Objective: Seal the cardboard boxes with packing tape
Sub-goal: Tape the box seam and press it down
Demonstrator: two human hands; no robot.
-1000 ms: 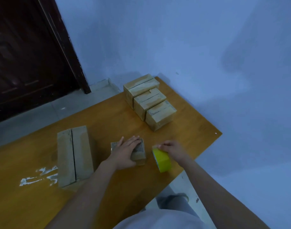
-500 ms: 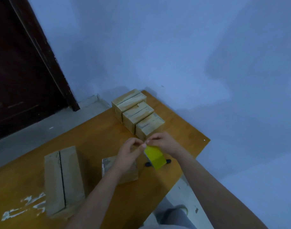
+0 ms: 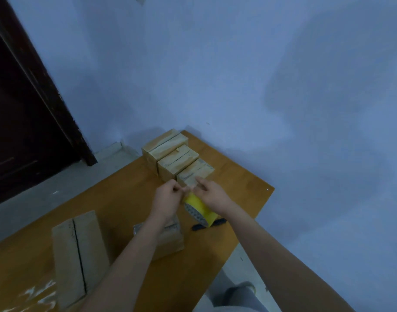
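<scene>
**Both hands at the yellow tape roll above the table**

The right hand (image 3: 212, 194) holds the yellow tape roll (image 3: 201, 209) lifted off the wooden table (image 3: 125, 199), near its right edge; the roll is tilted, its patterned inner core facing the camera. How the right grip lies round the roll cannot be told, as the back of the hand covers the fingers. The left hand (image 3: 167, 199) is just beside it, its grip pinched together at the top of the roll, thumb and forefinger meeting where the tape's end would be; whether tape is actually caught between them is too small to tell.

Under the left forearm a small cardboard box (image 3: 170, 237) sits on the table towards the near right edge, its top partly hidden by the arm. A larger cardboard box (image 3: 78, 255) stands well to the left of it, near the front edge, with a dark seam running down the middle of its closed flaps. At the far right corner of the table three small boxes (image 3: 177, 158) stand in a touching row, stepped diagonally away from the hands, each showing a slit between its flaps. A small black object (image 3: 219, 222) lies on the table under the roll, half hidden by it. White marks (image 3: 38, 293) smear the table at the front left.
</scene>
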